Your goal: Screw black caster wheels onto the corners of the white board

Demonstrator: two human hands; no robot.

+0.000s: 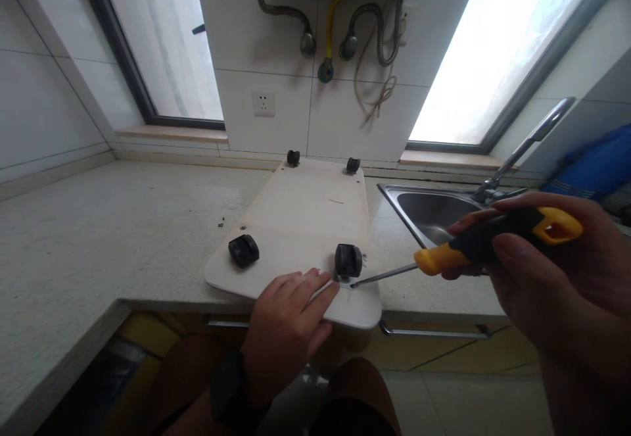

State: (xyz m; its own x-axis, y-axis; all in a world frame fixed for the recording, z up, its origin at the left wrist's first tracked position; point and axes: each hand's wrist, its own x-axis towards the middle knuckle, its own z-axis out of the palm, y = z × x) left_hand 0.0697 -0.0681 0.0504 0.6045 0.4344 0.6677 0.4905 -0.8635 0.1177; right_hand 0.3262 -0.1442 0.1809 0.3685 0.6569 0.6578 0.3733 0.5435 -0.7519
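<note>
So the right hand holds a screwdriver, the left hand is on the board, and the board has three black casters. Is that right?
Not quite: the head view shows four black casters, not three. The right hand does hold a screwdriver, and the left hand is on the board.

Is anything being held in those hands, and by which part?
The right hand holds a screwdriver by its handle. The left hand rests on the white board; whether it grips it is unclear.
</note>
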